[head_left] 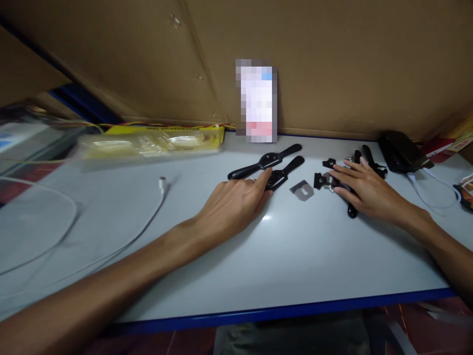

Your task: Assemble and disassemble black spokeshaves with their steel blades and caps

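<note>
Black two-handled tools [270, 159] left of the silver plate [303, 192], left hand [236, 203] on the nearer tool [294, 164], grip impossible to tell, right hand [371, 191] right of the plate, grip spread wide over black parts [320, 181].

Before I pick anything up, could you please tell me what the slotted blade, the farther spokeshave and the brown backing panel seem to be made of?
Slotted blade: looks like bare steel, given its smooth gray sheen. Farther spokeshave: probably painted metal, given its glossy black highlights, though plastic remains possible. Brown backing panel: likely cardboard, matte, with a crease running down it.
</note>
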The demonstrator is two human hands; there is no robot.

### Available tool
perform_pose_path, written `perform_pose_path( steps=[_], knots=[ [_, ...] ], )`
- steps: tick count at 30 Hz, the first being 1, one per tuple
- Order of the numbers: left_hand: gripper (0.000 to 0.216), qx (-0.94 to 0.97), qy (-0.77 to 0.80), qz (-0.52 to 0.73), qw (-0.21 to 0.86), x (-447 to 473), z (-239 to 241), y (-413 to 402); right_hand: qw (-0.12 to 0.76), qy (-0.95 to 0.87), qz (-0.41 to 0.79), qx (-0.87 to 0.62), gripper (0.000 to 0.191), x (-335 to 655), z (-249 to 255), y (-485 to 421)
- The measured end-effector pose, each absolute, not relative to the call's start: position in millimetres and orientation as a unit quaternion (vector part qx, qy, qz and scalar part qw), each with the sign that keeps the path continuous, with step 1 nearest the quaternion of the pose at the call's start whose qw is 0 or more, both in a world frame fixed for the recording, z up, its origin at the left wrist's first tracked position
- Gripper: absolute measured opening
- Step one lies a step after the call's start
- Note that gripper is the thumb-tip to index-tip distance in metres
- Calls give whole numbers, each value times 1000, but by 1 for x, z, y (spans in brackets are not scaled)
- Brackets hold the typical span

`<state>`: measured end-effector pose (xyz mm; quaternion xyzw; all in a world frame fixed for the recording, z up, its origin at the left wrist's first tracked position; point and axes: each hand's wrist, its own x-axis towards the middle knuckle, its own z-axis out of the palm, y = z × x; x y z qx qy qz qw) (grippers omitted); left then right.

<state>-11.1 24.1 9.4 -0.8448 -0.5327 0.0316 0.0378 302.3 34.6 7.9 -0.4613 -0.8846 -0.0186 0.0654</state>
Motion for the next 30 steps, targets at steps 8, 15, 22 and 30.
perform_pose_path(
  steps=[8,15,22,30],
  knots=[
    [48,-853,-519,37,54,-13,8,25,146,-819,-80,-549,50,311,1,58],
    [52,-841,-541,25,-1,-11,12,26,90,-770,-103,-623,42,315,9,63],
    [51,-836,-546,-19,-38,-8,14,23,102,-774,-110,-615,37,315,1,76],
    [44,-883,-420,-175,-120,-9,20,10,132,-784,-99,-598,26,313,-1,81]
  ],
)
